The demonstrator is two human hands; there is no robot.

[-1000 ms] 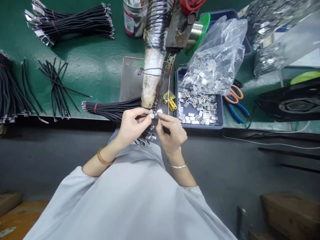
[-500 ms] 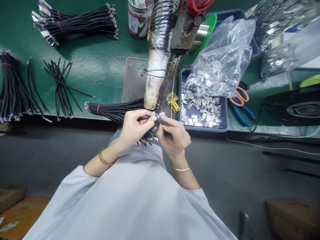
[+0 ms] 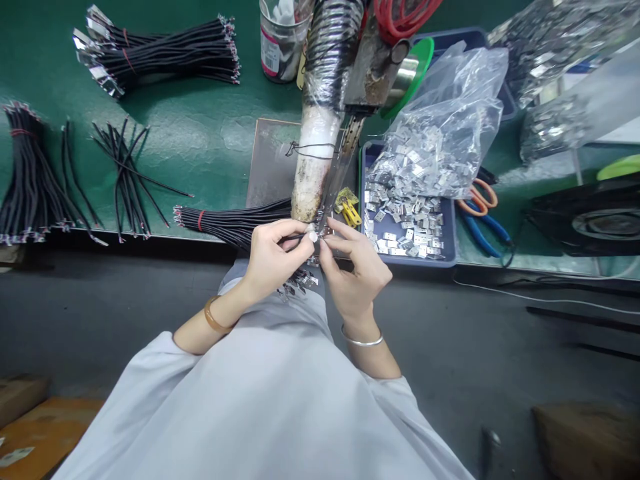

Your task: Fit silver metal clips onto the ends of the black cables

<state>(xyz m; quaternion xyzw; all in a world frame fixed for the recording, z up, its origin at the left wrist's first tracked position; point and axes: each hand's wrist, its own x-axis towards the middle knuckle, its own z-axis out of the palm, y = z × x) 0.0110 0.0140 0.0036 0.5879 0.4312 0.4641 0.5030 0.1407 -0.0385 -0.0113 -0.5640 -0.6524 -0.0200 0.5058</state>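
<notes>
My left hand (image 3: pixel 277 257) is closed in a pinch on a thin black cable, close to its end. Something white shows at its fingertips. At that end is a small metal connector (image 3: pixel 321 235), partly covered by the fingers. My right hand (image 3: pixel 355 270) has its thumb and forefinger on either side of this connector, the other fingers bent. Just above both hands is the tip of a dark soldering tool (image 3: pixel 343 163) on a stand, beside a wrapped white pipe (image 3: pixel 316 153). Under my left hand runs a bundle of black cables (image 3: pixel 227 223), tied with a red band, connectors hanging over the edge.
To the right stands a blue tray (image 3: pixel 453 243) of metal connectors, with a plastic bag (image 3: pixel 450 113) of more. Beyond it are blue-handled pliers (image 3: pixel 483 230) and a black fan (image 3: pixel 595 217). More cable bundles (image 3: pixel 165 50) lie at left. A solder spool (image 3: pixel 407 80) stands behind.
The right forefinger has lifted slightly and the thumb has come up nearer the cable end. My left hand keeps its pinch. The whole view has shifted a little.
</notes>
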